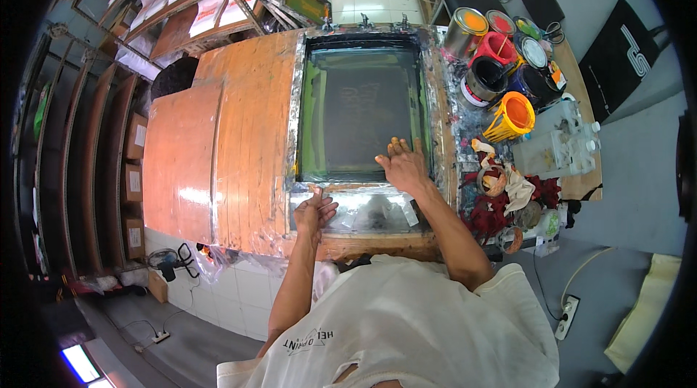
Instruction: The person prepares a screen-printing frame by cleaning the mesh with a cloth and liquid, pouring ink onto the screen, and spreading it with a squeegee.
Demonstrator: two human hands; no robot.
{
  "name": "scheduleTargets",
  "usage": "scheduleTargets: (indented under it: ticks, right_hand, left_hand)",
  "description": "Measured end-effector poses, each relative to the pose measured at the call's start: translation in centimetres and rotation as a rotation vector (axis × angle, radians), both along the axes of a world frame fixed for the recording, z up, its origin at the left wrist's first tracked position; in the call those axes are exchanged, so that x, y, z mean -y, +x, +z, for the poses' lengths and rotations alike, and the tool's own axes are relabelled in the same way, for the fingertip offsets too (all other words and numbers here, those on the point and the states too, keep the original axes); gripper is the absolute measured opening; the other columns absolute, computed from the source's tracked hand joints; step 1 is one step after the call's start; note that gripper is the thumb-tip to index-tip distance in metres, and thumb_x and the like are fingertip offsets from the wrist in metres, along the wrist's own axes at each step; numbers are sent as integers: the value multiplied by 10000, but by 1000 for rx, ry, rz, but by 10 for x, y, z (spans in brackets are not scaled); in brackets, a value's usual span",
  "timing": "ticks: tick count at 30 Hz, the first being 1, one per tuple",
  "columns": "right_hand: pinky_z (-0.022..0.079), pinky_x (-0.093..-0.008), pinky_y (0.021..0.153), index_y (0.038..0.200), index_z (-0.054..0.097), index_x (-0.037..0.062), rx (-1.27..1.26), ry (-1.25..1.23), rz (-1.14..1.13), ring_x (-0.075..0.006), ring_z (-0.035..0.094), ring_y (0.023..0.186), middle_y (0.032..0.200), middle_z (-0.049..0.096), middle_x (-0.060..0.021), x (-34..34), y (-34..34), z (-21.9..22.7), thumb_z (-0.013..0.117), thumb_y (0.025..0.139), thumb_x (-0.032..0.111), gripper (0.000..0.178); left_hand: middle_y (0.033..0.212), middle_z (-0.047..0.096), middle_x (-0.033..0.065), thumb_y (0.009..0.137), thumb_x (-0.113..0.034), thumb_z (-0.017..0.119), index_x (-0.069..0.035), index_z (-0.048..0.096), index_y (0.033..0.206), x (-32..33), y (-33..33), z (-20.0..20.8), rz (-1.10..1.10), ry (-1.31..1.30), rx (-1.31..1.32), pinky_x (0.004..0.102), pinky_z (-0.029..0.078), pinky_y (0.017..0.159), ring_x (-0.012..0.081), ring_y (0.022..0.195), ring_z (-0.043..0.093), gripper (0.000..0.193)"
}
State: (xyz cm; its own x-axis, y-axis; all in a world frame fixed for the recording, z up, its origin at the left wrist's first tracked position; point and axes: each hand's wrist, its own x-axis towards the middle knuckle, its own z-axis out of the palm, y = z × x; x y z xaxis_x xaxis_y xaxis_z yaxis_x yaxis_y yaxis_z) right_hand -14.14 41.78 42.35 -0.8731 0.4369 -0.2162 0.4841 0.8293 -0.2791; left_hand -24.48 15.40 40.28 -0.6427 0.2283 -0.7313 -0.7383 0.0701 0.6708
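Note:
A screen-printing frame [294, 105] with a dark grey mesh [348, 116] and green borders lies flat on the wooden table. Over its near right corner is my right hand [405, 166], fingers spread and stained orange at the tips; nothing is in it. Whether the palm presses on the mesh or hovers cannot be told. My left hand [314, 215] is at the frame's near left edge, thumb up toward the rim and fingers stretched to the right, holding nothing visible. Beneath and beside it is a shiny silvery plate [363, 217] with pieces of clear tape.
Metal clamps [365, 21] line the frame's far edge. To the right stand several ink cans, an orange-yellow ink tub [512, 116], clear plastic jugs [563, 145] and stained rags [518, 189]. On the left are a wooden board [181, 163] and shelving racks [94, 163].

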Motion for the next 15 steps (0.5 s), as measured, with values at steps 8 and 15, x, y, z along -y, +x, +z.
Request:
scheduleTargets:
  ticks: [8,15]
  right_hand:
    - [190,-586,1209,1343,573,-63,-173,-63,11,-385,454,1394,1434,543,-237,11,12,34,431,1049,357,532]
    - [310,-542,1158,1307,581,-58,-569,-66,-128,-409,503,1330,1382,569,-258,56,100,25,607,954,194,435]
  left_hand:
    - [1088,682,234,957,-317,712,118,553,1207,-2,3,-3,63,69,0,359,626,765,313,934,727,526]
    - [1202,594,254,1007,-198,616,102,489,1344,-16,2,-5,222,185,116,447,576,898,351,1070,660,469]
